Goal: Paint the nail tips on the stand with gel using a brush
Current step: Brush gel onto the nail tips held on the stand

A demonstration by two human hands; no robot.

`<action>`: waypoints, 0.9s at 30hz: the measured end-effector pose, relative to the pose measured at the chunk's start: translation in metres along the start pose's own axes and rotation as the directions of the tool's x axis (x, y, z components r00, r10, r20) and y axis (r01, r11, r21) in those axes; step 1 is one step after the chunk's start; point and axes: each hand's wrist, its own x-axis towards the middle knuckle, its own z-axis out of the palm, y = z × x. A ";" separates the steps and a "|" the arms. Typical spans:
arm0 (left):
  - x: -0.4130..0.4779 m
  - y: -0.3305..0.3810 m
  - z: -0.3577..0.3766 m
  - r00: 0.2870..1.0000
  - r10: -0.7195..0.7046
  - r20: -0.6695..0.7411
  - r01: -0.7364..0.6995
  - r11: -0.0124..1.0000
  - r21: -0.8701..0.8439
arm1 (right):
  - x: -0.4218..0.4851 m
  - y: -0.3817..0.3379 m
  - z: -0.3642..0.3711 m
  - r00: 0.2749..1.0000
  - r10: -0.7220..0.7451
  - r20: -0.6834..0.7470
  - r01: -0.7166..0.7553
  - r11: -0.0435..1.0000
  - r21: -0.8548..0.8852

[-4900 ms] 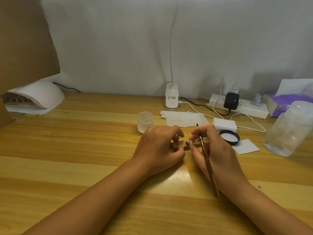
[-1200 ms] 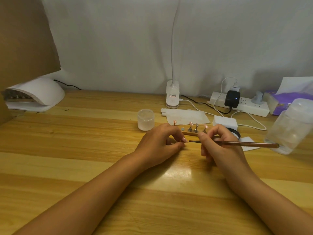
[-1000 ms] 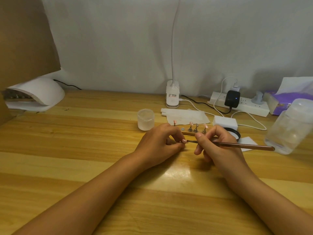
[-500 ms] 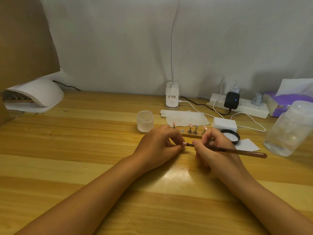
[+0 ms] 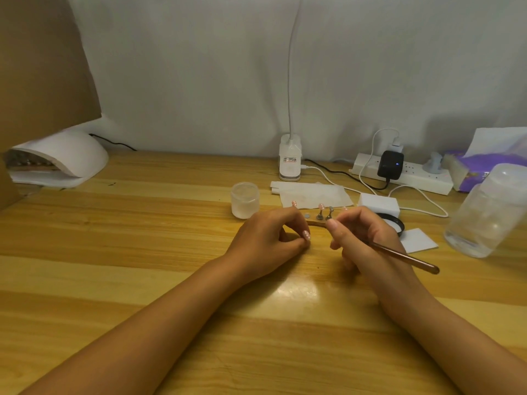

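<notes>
At the wooden table (image 5: pixel 114 252), my left hand (image 5: pixel 268 240) pinched a small, likely light and fragile nail tip (image 5: pixel 392 235) by its edges, while my right hand (image 5: pixel 368 240) gripped the slim brush (image 5: pixel 405 256) near the stand (image 5: pixel 316 222).

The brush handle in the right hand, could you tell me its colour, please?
Glossy reddish-brown brush handle, best seen in the head view.
</notes>
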 end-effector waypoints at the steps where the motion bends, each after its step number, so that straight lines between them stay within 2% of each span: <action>1: 0.000 0.000 0.000 1.000 -0.001 0.004 0.001 1.000 0.004 | 0.000 0.001 0.000 1.000 0.004 0.009 -0.005 1.000 0.008; 11: 0.001 0.001 0.000 1.000 0.000 0.017 0.000 1.000 0.004 | 0.003 0.007 -0.001 0.998 -0.026 0.065 0.023 0.998 0.054; 19: 0.001 0.002 -0.001 1.000 -0.006 0.022 0.005 1.000 0.003 | 0.003 0.008 0.000 0.993 -0.023 0.119 0.032 0.997 -0.069; 27: 0.001 0.002 -0.001 1.000 -0.012 0.021 0.011 1.000 0.002 | 0.003 0.007 -0.002 0.998 -0.033 0.050 0.033 0.999 0.000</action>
